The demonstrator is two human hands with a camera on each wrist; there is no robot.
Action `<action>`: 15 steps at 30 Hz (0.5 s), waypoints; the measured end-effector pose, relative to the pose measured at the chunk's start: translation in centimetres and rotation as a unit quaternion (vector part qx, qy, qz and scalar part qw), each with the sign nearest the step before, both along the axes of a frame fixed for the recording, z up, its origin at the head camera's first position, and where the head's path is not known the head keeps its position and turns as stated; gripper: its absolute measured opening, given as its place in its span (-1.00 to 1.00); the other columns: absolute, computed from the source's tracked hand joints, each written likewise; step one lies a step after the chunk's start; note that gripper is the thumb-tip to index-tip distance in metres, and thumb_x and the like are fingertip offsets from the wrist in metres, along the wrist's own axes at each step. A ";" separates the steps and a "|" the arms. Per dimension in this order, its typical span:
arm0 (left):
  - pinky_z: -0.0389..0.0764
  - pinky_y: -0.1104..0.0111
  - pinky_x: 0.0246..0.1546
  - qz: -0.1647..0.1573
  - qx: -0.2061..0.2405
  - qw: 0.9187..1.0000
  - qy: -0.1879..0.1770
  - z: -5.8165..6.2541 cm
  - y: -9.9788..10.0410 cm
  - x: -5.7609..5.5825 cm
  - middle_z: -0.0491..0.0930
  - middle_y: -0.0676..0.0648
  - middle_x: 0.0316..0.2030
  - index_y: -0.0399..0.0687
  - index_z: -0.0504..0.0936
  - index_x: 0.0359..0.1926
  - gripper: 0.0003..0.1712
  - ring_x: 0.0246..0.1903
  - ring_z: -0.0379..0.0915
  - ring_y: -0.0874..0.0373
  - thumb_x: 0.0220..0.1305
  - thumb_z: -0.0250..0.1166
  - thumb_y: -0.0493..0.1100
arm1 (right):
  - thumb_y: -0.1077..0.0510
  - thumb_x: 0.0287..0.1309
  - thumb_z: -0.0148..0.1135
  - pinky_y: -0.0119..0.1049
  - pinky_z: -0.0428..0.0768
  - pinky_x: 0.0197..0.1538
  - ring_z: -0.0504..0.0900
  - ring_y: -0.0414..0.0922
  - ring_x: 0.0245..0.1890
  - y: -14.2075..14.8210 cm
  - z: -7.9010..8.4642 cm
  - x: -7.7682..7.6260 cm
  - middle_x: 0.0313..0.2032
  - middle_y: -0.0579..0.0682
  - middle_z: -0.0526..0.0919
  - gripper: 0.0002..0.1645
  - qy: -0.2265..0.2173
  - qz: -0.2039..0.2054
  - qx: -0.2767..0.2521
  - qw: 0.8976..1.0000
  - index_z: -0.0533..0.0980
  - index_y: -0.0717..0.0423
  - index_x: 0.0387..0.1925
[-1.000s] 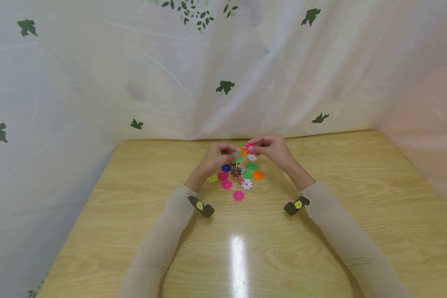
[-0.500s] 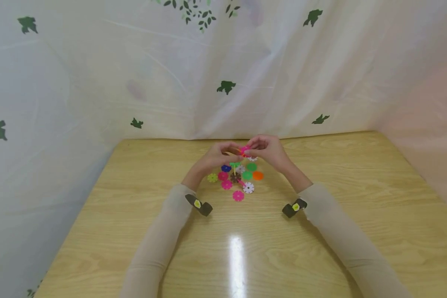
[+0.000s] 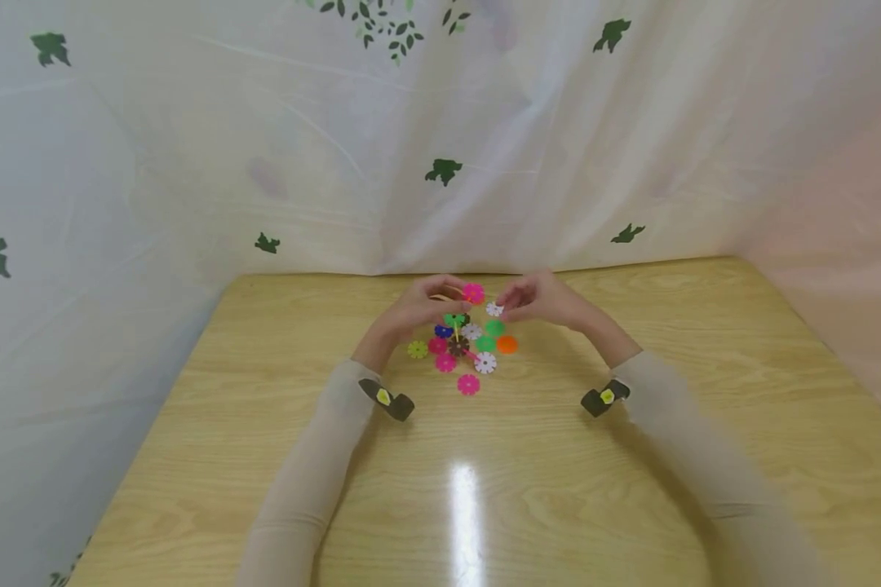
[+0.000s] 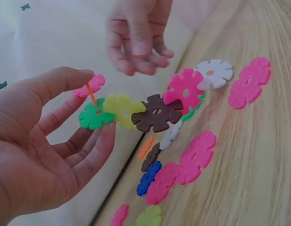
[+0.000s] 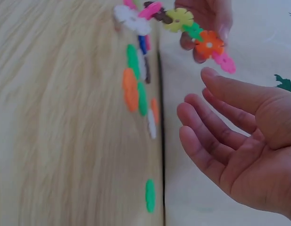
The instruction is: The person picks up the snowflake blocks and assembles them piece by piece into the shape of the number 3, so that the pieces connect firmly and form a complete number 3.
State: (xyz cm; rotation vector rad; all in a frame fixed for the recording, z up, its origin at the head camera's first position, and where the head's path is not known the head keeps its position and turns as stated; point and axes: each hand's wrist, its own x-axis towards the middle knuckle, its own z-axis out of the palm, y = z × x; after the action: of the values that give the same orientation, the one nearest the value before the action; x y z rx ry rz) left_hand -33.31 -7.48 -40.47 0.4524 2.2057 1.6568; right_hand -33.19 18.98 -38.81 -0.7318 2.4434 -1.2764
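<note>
My left hand (image 3: 418,308) holds up a chain of slotted plastic flower discs, thumb and fingers pinching it near the green disc (image 4: 95,114). From there run a yellow disc (image 4: 122,110), a brown disc (image 4: 157,113), a pink disc (image 4: 185,92) and a white disc (image 4: 214,74). At the other end, an orange disc (image 5: 209,44) joins the green one, and a pink disc (image 5: 224,62) sits on its edge. My right hand (image 5: 258,136) is apart from the chain, fingers loosely bent and nothing between them.
Loose discs lie on the wooden table (image 3: 631,489) below the hands: several pink, such as one pink disc (image 3: 468,384), plus a blue disc (image 4: 148,179), a flat orange disc (image 3: 507,344) and others. A patterned cloth (image 3: 338,163) hangs behind the table's far edge.
My right hand brought the end pink disc in against the orange one, then let go and drew away to the right. The chain stays in my left hand, the pink disc attached at its end.
</note>
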 end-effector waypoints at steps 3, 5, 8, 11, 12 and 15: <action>0.62 0.37 -0.23 0.005 0.007 1.000 -0.009 0.1 -0.2 0.0 0.56 -0.14 0.15 -0.03 0.58 0.18 -0.59 -0.01 0.54 0.01 0.35 0.38 -0.14 | 0.29 0.20 0.41 -0.33 0.71 -0.09 0.71 -0.06 -0.24 0.6 -0.3 0.2 -0.25 0.17 0.76 -0.70 -0.014 0.036 0.041 0.998 0.62 0.36 -0.06; 0.62 0.38 -0.24 0.006 0.009 1.000 -0.014 0.2 -0.3 0.1 0.55 -0.13 0.17 -0.03 0.58 0.18 -0.59 0.00 0.54 0.01 0.35 0.38 -0.14 | 0.30 0.18 0.43 -0.33 0.71 -0.11 0.70 -0.08 -0.26 0.9 -0.7 0.3 -0.27 0.15 0.75 -0.71 -0.016 0.055 0.062 0.996 0.63 0.32 -0.07; 0.63 0.37 -0.21 0.007 0.015 1.000 -0.023 0.3 -0.4 0.0 0.53 -0.12 0.19 -0.03 0.57 0.17 -0.61 0.02 0.54 0.02 0.35 0.37 -0.15 | 0.33 0.11 0.47 -0.35 0.71 -0.17 0.69 -0.08 -0.30 1.0 -1.3 0.3 -0.30 0.15 0.74 -0.70 -0.008 0.080 0.076 0.994 0.64 0.33 -0.11; 0.63 0.34 -0.20 0.006 0.024 0.999 -0.029 0.3 -0.6 0.1 0.51 -0.12 0.17 -0.03 0.55 0.14 -0.64 -0.03 0.54 0.03 0.35 0.37 -0.16 | 0.33 0.06 0.50 -0.41 0.65 -0.26 0.61 -0.12 -0.37 0.8 -1.9 0.3 -0.37 0.12 0.70 -0.69 -0.003 0.092 0.082 0.992 0.63 0.33 -0.14; 0.64 0.34 -0.20 0.005 0.027 0.999 -0.030 0.3 -0.6 0.1 0.51 -0.12 0.15 -0.04 0.55 0.12 -0.64 -0.05 0.54 0.04 0.35 0.37 -0.17 | 0.32 0.06 0.51 -0.42 0.62 -0.29 0.58 -0.12 -0.39 0.7 -1.9 0.4 -0.39 0.12 0.68 -0.68 -0.003 0.096 0.080 0.992 0.62 0.34 -0.15; 0.63 0.33 -0.25 0.001 0.036 0.999 -0.030 0.4 -0.7 0.1 0.51 -0.12 0.11 -0.06 0.54 0.09 -0.67 -0.13 0.55 0.05 0.35 0.36 -0.19 | 0.32 0.06 0.51 -0.44 0.53 -0.37 0.50 -0.14 -0.45 0.4 -2.1 0.5 -0.44 0.09 0.63 -0.69 -0.007 0.097 0.081 0.992 0.61 0.35 -0.16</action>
State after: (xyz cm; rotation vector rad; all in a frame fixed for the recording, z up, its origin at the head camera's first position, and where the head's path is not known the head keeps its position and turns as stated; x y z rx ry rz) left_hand -33.22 -8.17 -40.11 0.4137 2.1108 1.7330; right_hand -32.69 19.40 -40.86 -0.8859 2.3636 -0.9949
